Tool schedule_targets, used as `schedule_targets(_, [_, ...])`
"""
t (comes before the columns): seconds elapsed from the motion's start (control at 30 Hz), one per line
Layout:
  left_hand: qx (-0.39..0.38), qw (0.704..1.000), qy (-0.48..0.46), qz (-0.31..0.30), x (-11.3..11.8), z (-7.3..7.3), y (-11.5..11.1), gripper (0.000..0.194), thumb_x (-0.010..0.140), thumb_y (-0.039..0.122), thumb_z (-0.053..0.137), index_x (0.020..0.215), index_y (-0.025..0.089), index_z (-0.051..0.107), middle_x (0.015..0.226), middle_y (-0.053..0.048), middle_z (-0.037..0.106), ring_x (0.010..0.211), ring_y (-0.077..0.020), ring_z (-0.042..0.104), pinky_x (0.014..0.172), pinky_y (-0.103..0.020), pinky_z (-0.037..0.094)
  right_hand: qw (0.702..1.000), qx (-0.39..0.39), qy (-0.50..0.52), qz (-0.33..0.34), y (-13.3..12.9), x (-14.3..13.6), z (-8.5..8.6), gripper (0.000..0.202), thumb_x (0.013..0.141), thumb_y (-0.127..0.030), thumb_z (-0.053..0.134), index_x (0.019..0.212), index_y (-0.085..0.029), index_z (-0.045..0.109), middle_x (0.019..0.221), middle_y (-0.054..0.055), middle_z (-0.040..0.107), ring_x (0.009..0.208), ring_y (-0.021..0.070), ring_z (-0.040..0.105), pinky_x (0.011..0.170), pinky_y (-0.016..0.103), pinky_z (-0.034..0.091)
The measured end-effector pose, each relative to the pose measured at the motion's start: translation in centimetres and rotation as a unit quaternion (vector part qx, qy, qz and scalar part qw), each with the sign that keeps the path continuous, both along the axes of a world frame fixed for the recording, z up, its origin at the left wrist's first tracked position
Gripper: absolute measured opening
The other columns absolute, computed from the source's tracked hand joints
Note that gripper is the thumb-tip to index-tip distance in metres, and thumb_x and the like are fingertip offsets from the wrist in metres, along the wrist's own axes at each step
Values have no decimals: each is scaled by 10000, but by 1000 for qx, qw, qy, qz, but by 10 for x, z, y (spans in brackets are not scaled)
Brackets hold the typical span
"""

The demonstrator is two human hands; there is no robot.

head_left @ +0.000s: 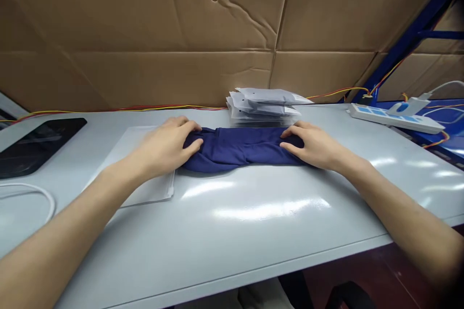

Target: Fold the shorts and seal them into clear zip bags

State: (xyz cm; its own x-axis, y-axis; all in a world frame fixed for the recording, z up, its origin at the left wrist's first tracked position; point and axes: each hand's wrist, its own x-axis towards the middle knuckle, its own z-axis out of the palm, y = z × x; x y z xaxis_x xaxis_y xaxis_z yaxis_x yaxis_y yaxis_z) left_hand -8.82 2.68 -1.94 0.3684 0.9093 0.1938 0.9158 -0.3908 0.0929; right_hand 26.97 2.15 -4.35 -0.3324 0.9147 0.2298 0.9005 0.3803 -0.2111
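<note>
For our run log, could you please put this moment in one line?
left hand: on left end of navy cloth; right hand: on right end; packets: stacked behind cloth; bag: near left hand

The table point(253, 241) bears navy cloth point(241, 147), a pouch point(154, 190), stacked packets point(266, 106).

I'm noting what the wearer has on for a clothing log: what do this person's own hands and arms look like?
The left hand and right hand are ungloved, with slim fingers; no rings can be made out. Both forearms taper toward the wrists and are bare as far as they show: no sleeve, watch or bracelet.
</note>
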Motion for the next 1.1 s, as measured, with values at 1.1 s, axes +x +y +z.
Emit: schedule_targets(1.1, [-95,994,-47,3,-15,26,-3,248,841,494,568,755,272,641,721,-1,659,646,-202,585,594,-323,411,988,-18,151,-6,-4,11,19,121,866,-350,629,820,-256,688,990,15,768,966,244,686,883,378,493])
